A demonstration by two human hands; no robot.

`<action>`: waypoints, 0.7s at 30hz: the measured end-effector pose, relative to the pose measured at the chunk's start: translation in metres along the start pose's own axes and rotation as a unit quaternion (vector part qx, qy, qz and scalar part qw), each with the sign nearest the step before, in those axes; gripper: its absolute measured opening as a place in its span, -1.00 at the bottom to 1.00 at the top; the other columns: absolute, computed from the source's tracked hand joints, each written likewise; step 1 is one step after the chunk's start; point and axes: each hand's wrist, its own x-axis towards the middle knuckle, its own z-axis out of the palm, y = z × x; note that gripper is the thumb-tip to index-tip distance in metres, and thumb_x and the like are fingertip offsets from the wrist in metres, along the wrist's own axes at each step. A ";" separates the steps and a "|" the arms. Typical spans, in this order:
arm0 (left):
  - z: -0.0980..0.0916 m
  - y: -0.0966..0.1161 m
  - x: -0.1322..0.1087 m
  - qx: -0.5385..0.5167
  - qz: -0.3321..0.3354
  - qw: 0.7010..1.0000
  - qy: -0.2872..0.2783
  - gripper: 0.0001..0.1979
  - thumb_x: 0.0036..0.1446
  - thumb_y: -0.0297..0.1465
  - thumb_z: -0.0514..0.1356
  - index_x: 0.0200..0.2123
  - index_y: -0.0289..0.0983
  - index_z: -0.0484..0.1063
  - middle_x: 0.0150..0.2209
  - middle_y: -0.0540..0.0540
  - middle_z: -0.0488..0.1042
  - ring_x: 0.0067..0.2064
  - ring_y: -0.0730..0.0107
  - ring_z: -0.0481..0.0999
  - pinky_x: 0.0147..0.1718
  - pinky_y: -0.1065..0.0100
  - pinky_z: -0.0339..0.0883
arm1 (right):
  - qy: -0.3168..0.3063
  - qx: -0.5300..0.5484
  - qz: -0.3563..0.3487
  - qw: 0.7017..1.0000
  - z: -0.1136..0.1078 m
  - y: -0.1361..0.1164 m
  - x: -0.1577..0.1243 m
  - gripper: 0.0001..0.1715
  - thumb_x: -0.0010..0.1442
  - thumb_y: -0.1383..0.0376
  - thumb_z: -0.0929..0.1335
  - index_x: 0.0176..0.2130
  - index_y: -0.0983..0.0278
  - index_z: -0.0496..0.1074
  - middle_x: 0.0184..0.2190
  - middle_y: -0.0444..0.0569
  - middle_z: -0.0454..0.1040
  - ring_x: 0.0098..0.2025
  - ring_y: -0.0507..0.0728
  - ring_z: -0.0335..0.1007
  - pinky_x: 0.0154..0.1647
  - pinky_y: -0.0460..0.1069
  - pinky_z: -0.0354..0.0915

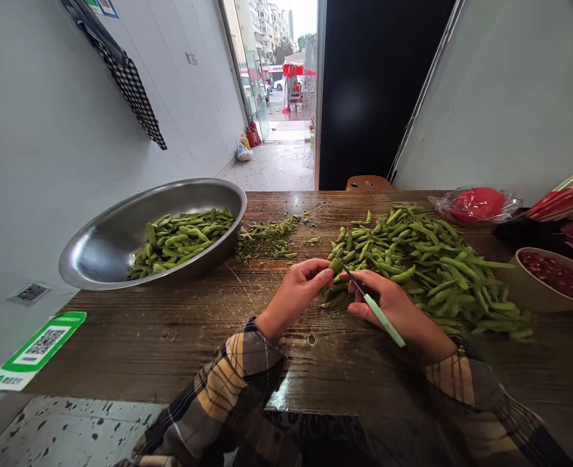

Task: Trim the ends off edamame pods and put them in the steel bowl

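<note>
My left hand (302,285) pinches a green bean pod (335,264) above the wooden table (145,331). My right hand (393,308) grips scissors with a pale green handle (382,318), the blades reaching to the pod's end. A large pile of untrimmed pods (432,266) lies just beyond and right of both hands. A steel bowl (115,240) at the left holds trimmed pods (182,240). Cut-off tips (267,237) lie scattered between the bowl and the pile.
A paper bowl of red food (559,279) stands at the right edge, with a red item wrapped in plastic (475,204) and a red bundle of chopsticks (566,194) behind it. A chair back (368,183) shows past the table's far edge. White walls flank both sides.
</note>
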 end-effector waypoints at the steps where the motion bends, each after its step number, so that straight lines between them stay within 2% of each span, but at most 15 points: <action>1: 0.001 0.000 0.000 0.016 0.006 1.000 -0.003 -0.72 0.07 -0.22 0.25 -0.29 -0.34 0.50 -0.48 0.00 0.40 -0.44 0.51 0.28 -0.42 0.44 0.15 | 0.003 -0.002 0.000 1.000 0.000 -0.001 0.000 -0.49 0.07 0.14 0.42 0.00 0.25 0.40 -0.25 -0.02 0.40 -0.33 0.12 0.36 -0.24 0.04 0.34; 5: 0.005 0.001 -0.002 0.045 0.015 0.999 -0.011 -0.73 0.07 -0.23 0.24 -0.34 -0.36 0.47 -0.46 -0.02 0.40 -0.43 0.51 0.29 -0.44 0.45 0.14 | 0.014 -0.016 0.003 1.000 0.002 -0.003 0.000 -0.45 0.05 0.14 0.43 0.02 0.29 0.39 -0.18 0.05 0.42 -0.22 0.18 0.39 -0.16 0.10 0.35; 12: 0.007 0.001 -0.003 0.069 0.015 0.998 -0.005 -0.75 0.07 -0.25 0.23 -0.42 -0.35 0.41 -0.53 0.02 0.34 -0.48 0.54 0.25 -0.49 0.46 0.09 | 0.054 -0.062 -0.018 0.996 0.008 0.002 -0.001 -0.50 0.11 0.11 0.41 0.00 0.29 0.43 -0.16 0.09 0.48 -0.12 0.25 0.42 -0.08 0.13 0.33; 21: -0.004 0.002 0.002 0.134 0.034 0.990 0.007 -0.82 0.02 -0.32 0.25 -0.45 -0.36 0.46 -0.50 0.00 0.38 -0.45 0.52 0.29 -0.49 0.47 0.13 | -0.007 -0.099 -0.019 0.995 0.002 0.003 -0.001 -0.60 0.18 0.13 0.36 -0.06 0.31 0.46 -0.23 0.05 0.50 -0.20 0.18 0.42 -0.12 0.07 0.32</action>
